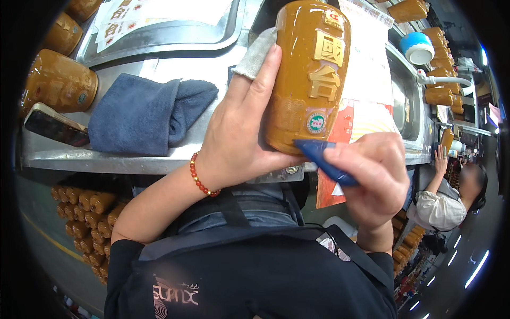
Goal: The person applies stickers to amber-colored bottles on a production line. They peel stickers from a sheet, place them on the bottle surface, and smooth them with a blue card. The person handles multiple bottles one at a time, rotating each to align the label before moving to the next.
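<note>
My left hand (243,119) supports a glossy amber-brown bottle (299,79) with raised gold characters and a small round green-and-white emblem near its base. A grey cloth finger cover (257,54) sits on a finger of that hand, and its thumb lies under the bottle's base. Pinched in my right hand (370,171) is a pointed dark blue piece (324,161), its material unclear, with its tip against the bottle's lower edge. A folded blue-grey cloth (135,115) lies on the metal worktop to the left of my left hand.
A phone (55,125) and more brown bottles (59,81) are at the left. Behind is a metal tray (159,52) with printed sheets. To the right are papers (366,71), a sink with a white tap (442,79), a blue-and-white container (416,48) and a co-worker (438,203).
</note>
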